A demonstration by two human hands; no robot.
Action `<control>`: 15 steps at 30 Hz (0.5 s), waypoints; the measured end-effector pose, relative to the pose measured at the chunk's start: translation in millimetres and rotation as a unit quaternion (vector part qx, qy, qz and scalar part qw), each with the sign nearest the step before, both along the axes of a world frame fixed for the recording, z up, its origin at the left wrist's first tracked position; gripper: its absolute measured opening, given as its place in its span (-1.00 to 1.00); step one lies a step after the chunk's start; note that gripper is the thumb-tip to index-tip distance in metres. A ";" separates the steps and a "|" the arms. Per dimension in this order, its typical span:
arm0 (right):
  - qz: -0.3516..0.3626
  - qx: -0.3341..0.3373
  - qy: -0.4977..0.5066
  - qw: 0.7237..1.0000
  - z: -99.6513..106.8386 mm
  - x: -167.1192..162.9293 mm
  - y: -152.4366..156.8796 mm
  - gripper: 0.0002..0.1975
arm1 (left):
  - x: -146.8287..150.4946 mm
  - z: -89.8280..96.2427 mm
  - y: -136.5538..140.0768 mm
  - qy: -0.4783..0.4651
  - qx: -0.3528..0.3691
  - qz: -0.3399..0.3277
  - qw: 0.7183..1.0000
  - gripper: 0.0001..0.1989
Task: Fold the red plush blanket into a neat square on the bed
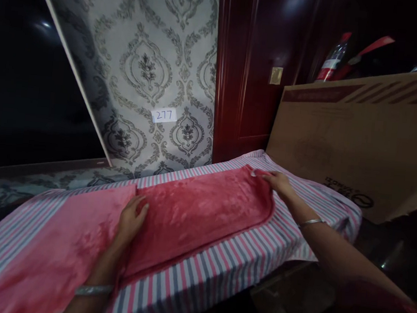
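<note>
A pinkish-red plush cloth [196,209] lies folded lengthwise over the striped sheet. Its left part is a paler pink, and a vertical edge divides it from the deeper red panel. On that edge rests my left hand [131,220], its thumb apart from the fingers and the palm down on the fabric. At the cloth's far right corner, my right hand [278,183] pinches the material, which lifts slightly there. A small white spot, perhaps a tag, shows beside those fingers. Both wrists carry silver bangles.
The striped sheet [236,256] covers a long raised surface with a drop at its front edge. Behind are a patterned wall with a paper label [164,115] and a dark red door panel [250,101]. A large cardboard box [342,129] and a bottle [332,60] stand right; a dark screen [28,87] is left.
</note>
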State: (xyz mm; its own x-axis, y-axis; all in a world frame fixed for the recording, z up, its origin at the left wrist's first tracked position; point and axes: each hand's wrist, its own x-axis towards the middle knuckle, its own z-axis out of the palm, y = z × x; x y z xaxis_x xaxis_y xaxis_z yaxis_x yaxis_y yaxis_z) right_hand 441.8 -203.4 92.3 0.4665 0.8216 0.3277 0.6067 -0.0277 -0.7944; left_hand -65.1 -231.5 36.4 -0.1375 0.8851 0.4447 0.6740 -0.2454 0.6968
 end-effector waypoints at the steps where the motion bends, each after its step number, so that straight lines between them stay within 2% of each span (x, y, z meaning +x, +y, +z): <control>1: 0.027 0.004 -0.008 1.000 9.0 -22.1 5.4 -0.72 | 8.1 4.2 2.1 -0.097 -0.026 -0.022 0.995 -0.64; 2: 0.056 0.013 -0.017 0.998 16.0 -46.4 8.5 -0.73 | 16.9 8.1 4.1 -0.195 -0.063 -0.046 0.978 -0.66; 4: 0.117 0.036 -0.039 0.992 22.0 -97.7 5.4 -0.74 | 34.7 14.2 7.9 -0.367 -0.156 -0.090 0.913 -0.69; 6: 0.228 0.048 -0.093 0.968 16.2 -145.6 -9.3 -0.75 | 49.4 17.1 12.2 -0.490 -0.237 -0.114 0.831 -0.70; 8: 0.290 0.065 -0.126 0.947 -0.3 -182.8 -30.7 -0.78 | 59.3 16.6 17.3 -0.560 -0.285 -0.117 0.769 -0.69; 10: 0.335 0.082 -0.165 0.924 -22.6 -205.9 -52.0 -0.75 | 65.1 13.7 23.5 -0.588 -0.299 -0.116 0.742 -0.67; 13: 0.354 0.072 -0.171 0.917 -54.0 -218.8 -75.0 -0.62 | 70.5 8.2 34.9 -0.588 -0.304 -0.113 0.741 -0.64; 15: 0.350 0.067 -0.171 0.918 -67.2 -218.6 -84.2 -0.55 | 75.0 5.2 43.6 -0.581 -0.306 -0.111 0.746 -0.66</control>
